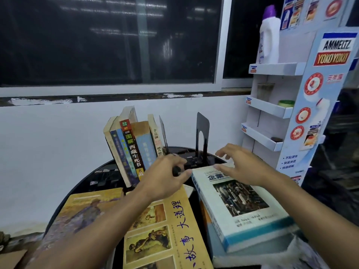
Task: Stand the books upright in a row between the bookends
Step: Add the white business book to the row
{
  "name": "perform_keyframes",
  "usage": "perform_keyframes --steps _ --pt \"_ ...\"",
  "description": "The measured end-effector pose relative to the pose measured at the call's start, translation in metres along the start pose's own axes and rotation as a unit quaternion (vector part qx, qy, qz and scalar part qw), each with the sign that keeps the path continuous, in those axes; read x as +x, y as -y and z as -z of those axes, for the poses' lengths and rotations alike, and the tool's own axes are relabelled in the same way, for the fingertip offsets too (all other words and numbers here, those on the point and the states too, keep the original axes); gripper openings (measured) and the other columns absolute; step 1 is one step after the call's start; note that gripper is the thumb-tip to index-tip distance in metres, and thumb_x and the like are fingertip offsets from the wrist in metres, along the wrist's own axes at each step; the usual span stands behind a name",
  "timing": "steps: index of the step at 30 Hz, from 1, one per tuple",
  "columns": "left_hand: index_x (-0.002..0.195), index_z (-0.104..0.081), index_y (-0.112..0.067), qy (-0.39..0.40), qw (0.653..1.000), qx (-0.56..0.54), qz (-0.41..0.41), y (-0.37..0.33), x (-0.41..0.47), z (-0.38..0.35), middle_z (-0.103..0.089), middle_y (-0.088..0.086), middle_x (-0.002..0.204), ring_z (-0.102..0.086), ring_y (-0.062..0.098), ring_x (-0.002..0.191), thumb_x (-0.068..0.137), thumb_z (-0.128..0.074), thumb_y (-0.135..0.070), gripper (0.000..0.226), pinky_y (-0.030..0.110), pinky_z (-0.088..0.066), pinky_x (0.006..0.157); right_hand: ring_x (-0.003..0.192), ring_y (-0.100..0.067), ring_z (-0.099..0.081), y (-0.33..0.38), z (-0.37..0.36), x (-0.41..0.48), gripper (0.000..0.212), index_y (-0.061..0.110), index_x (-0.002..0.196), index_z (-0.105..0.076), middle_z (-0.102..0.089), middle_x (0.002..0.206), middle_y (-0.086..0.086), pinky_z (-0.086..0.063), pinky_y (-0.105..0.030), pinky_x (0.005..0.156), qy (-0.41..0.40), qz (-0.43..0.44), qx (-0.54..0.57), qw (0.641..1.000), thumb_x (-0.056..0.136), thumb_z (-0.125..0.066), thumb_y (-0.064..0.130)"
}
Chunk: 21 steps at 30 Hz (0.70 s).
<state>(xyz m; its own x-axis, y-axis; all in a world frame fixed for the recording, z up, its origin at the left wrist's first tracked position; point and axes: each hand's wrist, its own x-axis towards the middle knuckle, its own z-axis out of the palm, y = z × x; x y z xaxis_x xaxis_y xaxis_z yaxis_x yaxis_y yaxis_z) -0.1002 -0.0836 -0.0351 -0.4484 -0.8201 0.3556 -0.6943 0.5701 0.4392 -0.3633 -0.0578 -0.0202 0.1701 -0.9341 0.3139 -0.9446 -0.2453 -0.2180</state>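
Observation:
Several books (132, 150) stand in a row at the back of the round black table (87, 181), leaning slightly left. A thin black bookend (162, 131) stands edge-on against their right side. A second black bookend (202, 136) stands apart to the right, with a gap between the two. My left hand (165, 177) is curled around a small black part at the foot of the first bookend. My right hand (240, 166) hovers with spread fingers on the far end of a white-and-blue book (242, 208) lying flat on a stack. A yellow book (165, 232) and a painted-cover book (85, 208) lie flat in front.
A white cardboard display rack (272, 109) stands at the right, close to the table, with a white bottle (269, 37) on its top shelf. A white wall and a dark window lie behind the table. Small black items are scattered on the tabletop behind the hands.

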Motion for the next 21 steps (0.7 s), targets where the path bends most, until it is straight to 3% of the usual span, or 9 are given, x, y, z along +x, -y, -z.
perform_keyframes --steps 2,5,8,10,12,14,17,21 --pt "0.130 -0.063 -0.028 0.021 0.999 0.028 0.027 0.000 0.000 -0.012 -0.063 -0.015 0.125 -0.046 0.011 0.126 0.092 -0.051 -0.066 0.055 0.034 -0.042 0.101 0.110 -0.006 -0.049 -0.017 0.002 -0.015 0.045 0.024 0.128 -0.059 -0.056 0.121 0.011 -0.037 -0.023 0.089 0.011 -0.032 0.004 0.999 0.094 -0.059 0.054" --pt "0.128 -0.066 -0.033 0.037 0.993 0.085 0.070 -0.002 0.004 -0.027 -0.062 -0.017 0.128 -0.042 0.015 0.130 0.087 -0.045 -0.077 0.064 0.051 -0.031 0.108 0.105 -0.006 -0.048 -0.038 0.002 -0.029 0.050 0.022 0.126 -0.059 -0.053 0.115 0.009 -0.040 -0.026 0.095 0.035 -0.087 0.013 0.995 0.091 -0.061 0.057" --pt "0.126 -0.068 -0.031 0.069 0.988 0.103 0.098 0.003 0.010 -0.042 -0.060 -0.011 0.128 -0.036 0.019 0.133 0.079 -0.038 -0.088 0.079 0.061 -0.025 0.109 0.103 -0.008 -0.049 -0.051 -0.001 -0.035 0.058 0.019 0.129 -0.059 -0.051 0.110 0.010 -0.039 -0.024 0.083 0.051 -0.125 0.019 0.991 0.089 -0.061 0.061" --pt "0.112 -0.074 -0.029 0.083 0.989 0.087 0.089 0.010 0.013 -0.051 -0.063 -0.008 0.117 -0.037 0.020 0.126 0.070 -0.026 -0.097 0.093 0.065 -0.029 0.106 0.099 -0.007 -0.050 -0.059 -0.002 -0.037 0.063 0.020 0.126 -0.061 -0.054 0.109 0.011 -0.039 -0.024 0.078 0.061 -0.141 0.016 0.988 0.086 -0.058 0.068" --pt "0.090 -0.078 -0.031 0.095 0.989 0.077 0.081 0.014 0.015 -0.058 -0.064 -0.010 0.095 -0.040 0.019 0.115 0.067 -0.018 -0.100 0.094 0.064 -0.034 0.102 0.095 -0.006 -0.056 -0.067 -0.003 -0.037 0.071 0.022 0.117 -0.067 -0.062 0.110 0.010 -0.045 -0.027 0.076 0.072 -0.146 0.020 0.986 0.078 -0.051 0.080" --pt "0.085 -0.076 -0.032 0.106 0.989 0.062 0.082 0.010 0.017 -0.062 -0.061 -0.012 0.084 -0.040 0.018 0.110 0.071 -0.019 -0.099 0.090 0.058 -0.036 0.099 0.090 -0.008 -0.061 -0.074 -0.006 -0.037 0.073 0.025 0.107 -0.070 -0.066 0.106 0.006 -0.051 -0.031 0.077 0.089 -0.154 0.031 0.984 0.075 -0.045 0.086" --pt "0.089 -0.072 -0.026 0.119 0.989 0.022 0.089 -0.002 0.017 -0.064 -0.061 -0.011 0.093 -0.040 0.017 0.113 0.076 -0.031 -0.089 0.077 0.047 -0.039 0.093 0.085 -0.010 -0.062 -0.077 -0.009 -0.037 0.070 0.024 0.098 -0.067 -0.066 0.096 0.004 -0.051 -0.032 0.074 0.099 -0.164 0.045 0.980 0.076 -0.044 0.085" --pt "0.085 -0.070 -0.015 0.110 0.988 -0.011 0.106 -0.008 0.017 -0.065 -0.065 -0.002 0.089 -0.044 0.016 0.105 0.079 -0.039 -0.083 0.075 0.043 -0.040 0.091 0.078 -0.013 -0.064 -0.075 -0.017 -0.036 0.057 0.019 0.093 -0.061 -0.067 0.087 0.001 -0.046 -0.032 0.064 0.093 -0.178 0.078 0.977 0.085 -0.051 0.075"
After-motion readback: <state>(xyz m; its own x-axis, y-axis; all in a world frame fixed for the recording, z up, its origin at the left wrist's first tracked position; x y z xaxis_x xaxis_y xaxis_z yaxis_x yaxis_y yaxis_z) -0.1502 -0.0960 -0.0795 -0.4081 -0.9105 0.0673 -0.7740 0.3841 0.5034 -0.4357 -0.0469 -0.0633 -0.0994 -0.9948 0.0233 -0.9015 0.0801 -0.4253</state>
